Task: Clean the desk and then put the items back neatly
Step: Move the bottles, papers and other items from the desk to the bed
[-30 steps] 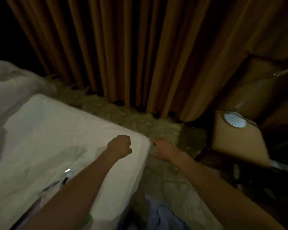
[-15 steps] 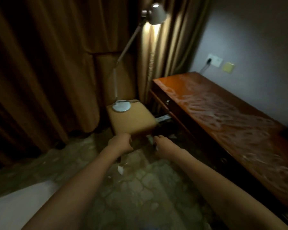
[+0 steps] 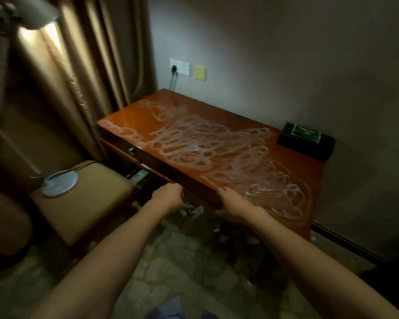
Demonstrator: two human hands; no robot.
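The wooden desk point(image 3: 217, 116) is standing in the corner against the grey wall point(image 3: 286, 54), and its orange top is being covered by white looping streaks point(image 3: 207, 146), from the far left end to the near edge. The front edge of the desk is being gripped by the right hand point(image 3: 234, 203); its fingers are curled together round the edge, with the thumb below. The left hand point(image 3: 168, 199) is being held just left of it, below the desk front, curled into a fist; whether something is being pinched inside it cannot be told. A dark box point(image 3: 306, 140) with a green label is lying on the desk at the far right, touching the wall; its writing cannot be read. Left of the desk, a padded stool point(image 3: 90, 203) is carrying the round base of a lamp point(image 3: 60, 183). Above the desk, a white socket point(image 3: 179, 66) and a yellow plate point(image 3: 200, 72) are being seen on the wall. Small white scraps point(image 3: 194, 211) are lying on the floor under the desk.
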